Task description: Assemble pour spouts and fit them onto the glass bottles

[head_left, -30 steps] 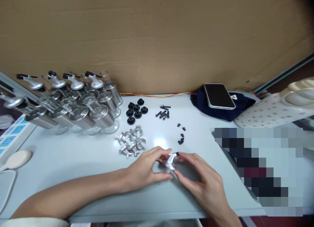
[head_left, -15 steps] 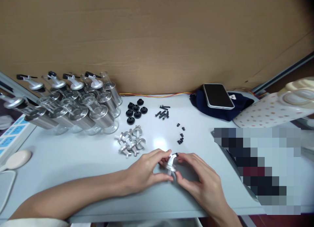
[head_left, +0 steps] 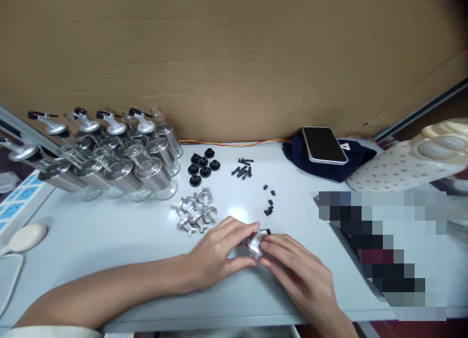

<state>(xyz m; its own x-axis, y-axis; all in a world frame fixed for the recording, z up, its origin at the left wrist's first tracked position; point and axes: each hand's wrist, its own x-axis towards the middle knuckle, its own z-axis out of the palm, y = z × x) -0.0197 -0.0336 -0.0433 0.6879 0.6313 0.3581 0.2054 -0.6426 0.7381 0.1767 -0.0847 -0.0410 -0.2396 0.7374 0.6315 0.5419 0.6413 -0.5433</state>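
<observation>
I see the fingers of my right hand [head_left: 306,266] have moved from the black tip [head_left: 268,231] onto the silver spout [head_left: 255,245], which both it and my left hand [head_left: 218,246] now hold; the tip seems already seated. More spouts [head_left: 196,215] lie just beyond the left hand. Bare desk [head_left: 219,304] leaves room toward its near edge.

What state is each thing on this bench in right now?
Held silver spout: between both hands, black tip at its end
Left grip: closed on the held silver spout
Right grip: closed on it too
Loose silver spouts: heaped together
Black stoppers: loose, clustered
Black strips: loose, piled
Small black pieces: loose, scattered
Bottles: some spout-topped, others open
Phone: screen dark, lying on blue fabric
</observation>
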